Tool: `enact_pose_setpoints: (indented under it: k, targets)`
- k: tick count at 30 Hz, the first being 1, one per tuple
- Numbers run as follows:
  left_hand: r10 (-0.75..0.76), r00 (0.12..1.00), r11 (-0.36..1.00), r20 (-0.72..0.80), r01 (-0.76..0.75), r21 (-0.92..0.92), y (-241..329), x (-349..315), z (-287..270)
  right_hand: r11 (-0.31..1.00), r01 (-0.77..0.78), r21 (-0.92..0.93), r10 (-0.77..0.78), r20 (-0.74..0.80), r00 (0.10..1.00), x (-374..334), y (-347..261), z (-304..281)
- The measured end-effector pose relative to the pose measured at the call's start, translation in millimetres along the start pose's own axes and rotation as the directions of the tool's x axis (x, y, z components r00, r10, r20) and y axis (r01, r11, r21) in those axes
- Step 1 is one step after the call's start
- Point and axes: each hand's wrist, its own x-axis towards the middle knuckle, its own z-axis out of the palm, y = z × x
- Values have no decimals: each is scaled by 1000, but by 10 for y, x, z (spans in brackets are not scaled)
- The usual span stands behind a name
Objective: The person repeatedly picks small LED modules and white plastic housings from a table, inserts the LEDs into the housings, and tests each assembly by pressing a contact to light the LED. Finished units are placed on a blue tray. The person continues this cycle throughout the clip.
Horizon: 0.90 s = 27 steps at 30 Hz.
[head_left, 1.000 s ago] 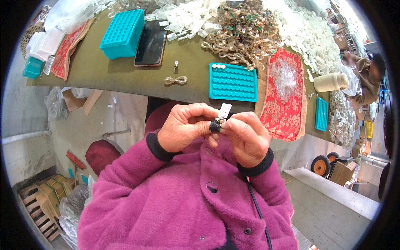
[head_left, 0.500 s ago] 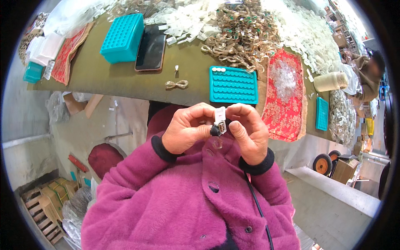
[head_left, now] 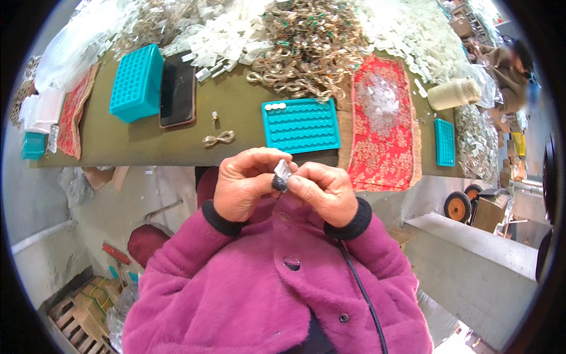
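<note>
In front of my chest I hold a small white plastic casing point(head_left: 283, 169) between both hands. My left hand point(head_left: 244, 184) is closed on it from the left, thumb below and forefinger above. A dark, wrapped-looking piece point(head_left: 279, 183) sits at the left thumb's tip; I cannot tell what it is. The thumb and forefinger of my right hand point(head_left: 325, 192) pinch together at the casing's right side. Beyond my hands, a teal tray point(head_left: 302, 127) with rows of round hollows holds several white round pieces in one corner. A tied beige cord bundle point(head_left: 219, 138) and a small pale part point(head_left: 214, 118) lie left of it.
A teal rack point(head_left: 137, 82) and a dark phone point(head_left: 177, 91) lie at left. Heaps of cord bundles point(head_left: 309, 41) and white plastic parts point(head_left: 407, 35) fill the back. A red patterned cloth point(head_left: 383, 153) bears clear bits. A cream spool point(head_left: 454, 94) lies at right; a person point(head_left: 501, 71) is beyond.
My right thumb and forefinger have come together onto the casing, which is tilted now. The view has shifted, so the table things appear farther left and slightly lower.
</note>
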Motion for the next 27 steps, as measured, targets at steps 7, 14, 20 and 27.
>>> enact_pose_setpoints:
  k: [7,14,20,27]
  targets:
    - [280,923,735,264,-383,560,178,167,-53,928,-244,282,218,120,969,101,-22,-251]
    - [306,896,489,322,-438,754,281,232,19,987,-152,53,150,49,988,154,-63,-301]
    - [304,897,476,320,-434,765,316,300,139,999,-46,-5,46,-6,999,117,-138,-261]
    - [283,874,473,394,-485,736,240,407,224,985,-63,159,54,64,997,106,-128,-411]
